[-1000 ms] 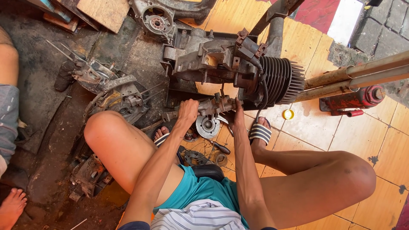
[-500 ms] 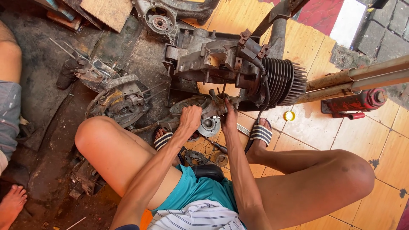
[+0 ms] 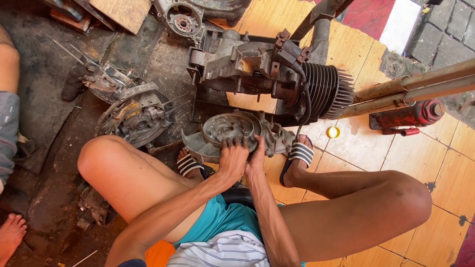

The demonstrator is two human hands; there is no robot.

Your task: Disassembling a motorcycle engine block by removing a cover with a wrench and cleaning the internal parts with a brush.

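I sit on the floor with both knees spread. A grey metal engine cover point(image 3: 225, 131) with a round recess lies flat between my feet. My left hand point(image 3: 232, 157) grips its near edge, fingers curled over the rim. Beside it, my right hand point(image 3: 257, 158) holds the same edge, the two hands touching. Just beyond the cover stands a greasy engine block point(image 3: 247, 69) with a black finned cylinder point(image 3: 329, 91) on its right side.
A second dismantled engine case point(image 3: 138, 113) lies to the left on dirty ground. A red jack point(image 3: 410, 116) and rusty pipes point(image 3: 415, 89) sit at the right, with a small yellow cap point(image 3: 333, 132) nearby. Another person's leg point(image 3: 7, 99) and bare foot point(image 3: 10, 235) are at the far left.
Both hands pulled back from the small parts under the engine block, and the large grey cover has come toward me and now lies flat in their grip.
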